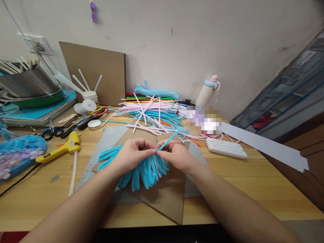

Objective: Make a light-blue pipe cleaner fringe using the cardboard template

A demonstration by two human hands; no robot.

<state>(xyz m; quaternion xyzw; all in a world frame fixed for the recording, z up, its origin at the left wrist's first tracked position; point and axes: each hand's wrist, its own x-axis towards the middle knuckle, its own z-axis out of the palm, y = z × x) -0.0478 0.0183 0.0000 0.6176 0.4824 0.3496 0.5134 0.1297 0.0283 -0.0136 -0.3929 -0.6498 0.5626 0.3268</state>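
Both hands meet over the middle of the table, closed around a piece made of blue pipe cleaners [146, 173] bent into a row of loops. My left hand [131, 153] pinches it near its right end, thumb and forefinger together. Close beside it, my right hand [174, 155] pinches the same spot, where a straight blue pipe cleaner end [170, 139] sticks up to the right. The loops hang below the fingers and fan out to the left behind my left hand. Under them lies a sheet of brown cardboard [172, 199] on a grey cutting mat [88, 175].
Pipe cleaners in several colours [152, 108] are heaped at the back. To the left lie a yellow glue gun [60, 148], black-handled scissors [52, 131] and a blue bag with flowers [20, 155]. A white power bank [226, 147] and a bottle [206, 91] are to the right.
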